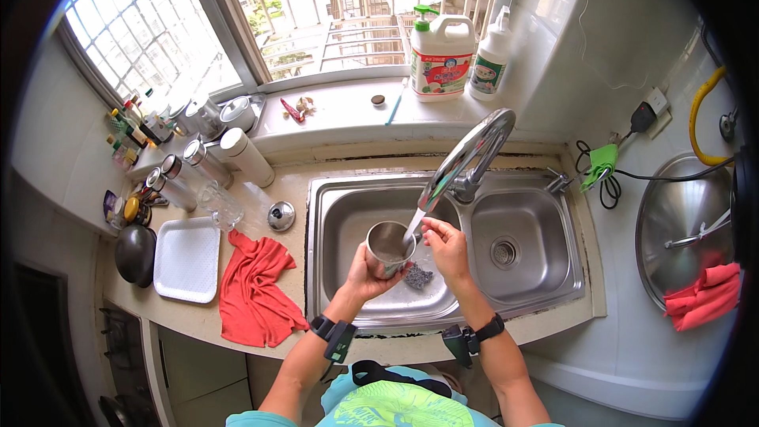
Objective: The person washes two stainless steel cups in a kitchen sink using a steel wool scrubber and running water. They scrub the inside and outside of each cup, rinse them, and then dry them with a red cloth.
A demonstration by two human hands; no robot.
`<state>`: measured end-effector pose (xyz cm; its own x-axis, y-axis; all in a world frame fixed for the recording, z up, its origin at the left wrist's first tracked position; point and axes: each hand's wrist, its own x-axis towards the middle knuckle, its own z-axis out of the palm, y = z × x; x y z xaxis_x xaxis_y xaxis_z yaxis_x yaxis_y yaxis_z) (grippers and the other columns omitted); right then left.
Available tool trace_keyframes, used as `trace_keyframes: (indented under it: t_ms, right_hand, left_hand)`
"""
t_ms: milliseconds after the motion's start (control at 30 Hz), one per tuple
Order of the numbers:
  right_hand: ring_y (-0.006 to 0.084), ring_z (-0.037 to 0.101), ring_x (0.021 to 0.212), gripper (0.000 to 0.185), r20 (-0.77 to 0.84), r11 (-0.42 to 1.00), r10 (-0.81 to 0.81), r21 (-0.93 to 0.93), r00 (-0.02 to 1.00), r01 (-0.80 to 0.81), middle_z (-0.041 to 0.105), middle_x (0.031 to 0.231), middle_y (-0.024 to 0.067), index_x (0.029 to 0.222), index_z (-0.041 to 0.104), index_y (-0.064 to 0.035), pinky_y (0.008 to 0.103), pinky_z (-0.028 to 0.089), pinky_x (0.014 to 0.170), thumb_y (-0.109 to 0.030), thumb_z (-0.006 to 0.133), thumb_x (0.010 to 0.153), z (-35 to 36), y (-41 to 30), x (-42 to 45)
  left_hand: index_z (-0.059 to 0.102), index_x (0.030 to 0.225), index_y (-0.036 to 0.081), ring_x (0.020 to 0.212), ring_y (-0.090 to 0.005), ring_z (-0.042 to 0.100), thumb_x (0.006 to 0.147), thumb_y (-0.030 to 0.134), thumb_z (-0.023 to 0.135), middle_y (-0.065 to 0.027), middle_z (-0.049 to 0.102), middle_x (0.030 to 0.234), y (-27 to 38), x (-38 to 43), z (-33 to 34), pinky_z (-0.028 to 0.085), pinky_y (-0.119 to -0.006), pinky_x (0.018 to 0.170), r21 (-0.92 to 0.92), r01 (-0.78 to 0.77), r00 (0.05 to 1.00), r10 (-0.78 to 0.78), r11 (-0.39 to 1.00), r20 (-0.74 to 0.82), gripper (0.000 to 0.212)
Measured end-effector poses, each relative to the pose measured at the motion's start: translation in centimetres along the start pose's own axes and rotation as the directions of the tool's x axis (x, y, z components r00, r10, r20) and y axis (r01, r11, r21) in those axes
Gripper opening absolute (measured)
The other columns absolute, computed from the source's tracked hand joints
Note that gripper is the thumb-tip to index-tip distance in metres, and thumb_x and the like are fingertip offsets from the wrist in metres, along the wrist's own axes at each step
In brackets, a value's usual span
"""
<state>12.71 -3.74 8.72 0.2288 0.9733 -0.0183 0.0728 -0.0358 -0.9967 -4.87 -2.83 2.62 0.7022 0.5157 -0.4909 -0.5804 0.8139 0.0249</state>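
Observation:
My left hand grips a metal cup from the left and below, holding it mouth up over the larger sink basin. Water runs from the chrome gooseneck faucet into the cup, and its inside looks wet and greyish. My right hand hovers just right of the rim, fingers bent, close to the stream. A small dark part shows between cup and fingertips; whether I pinch it is unclear. Below the cup, a grey scouring pad lies on the basin floor.
Left of the sink lie a red cloth, a white tray and a metal lid. A glass mug and several tumblers stand behind. The smaller basin is right; detergent jugs stand on the windowsill.

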Motion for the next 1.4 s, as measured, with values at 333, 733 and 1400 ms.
trace_keyframes:
  t_ms: [333,733,1400]
  right_hand:
    - [0.0178,0.046,0.115,0.036,-0.074,0.959,-0.105,-0.273,0.992,0.082,0.045,0.130,0.0142,0.123,0.048,-0.0008,0.0278,0.038,0.092,-0.014,0.048,0.090,-0.7,2.9,-2.5]
    - [0.0239,0.044,0.112,0.064,0.102,0.449,0.540,0.804,0.835,-0.389,0.048,0.121,0.0067,0.123,0.044,-0.0148,0.0491,0.036,0.088,-0.065,0.040,0.082,3.9,6.1,-1.0]
    - [0.0268,0.048,0.112,0.050,0.278,0.131,0.384,0.928,0.881,-0.350,0.054,0.117,0.0072,0.117,0.051,-0.0089,0.0444,0.034,0.097,-0.040,0.040,0.081,4.1,6.0,-3.5]
  left_hand:
    - [0.048,0.119,0.011,0.103,-0.0279,0.051,0.084,0.054,0.044,-0.0125,0.051,0.116,-0.8,1.5,1.4,0.047,-0.042,0.084,0.205,-0.064,0.995,0.078,0.977,-0.061,0.056]
    - [0.049,0.109,0.005,0.088,-0.0139,0.054,0.074,0.029,0.070,-0.0050,0.056,0.098,0.4,3.6,2.4,0.045,-0.029,0.075,0.780,-0.453,0.690,0.723,0.432,-0.001,0.047]
    - [0.030,0.133,0.003,0.112,-0.0234,0.046,0.054,0.027,0.085,-0.0136,0.044,0.121,-1.4,0.1,2.7,0.038,-0.033,0.095,0.815,-0.572,0.581,0.657,-0.089,0.480,0.099]
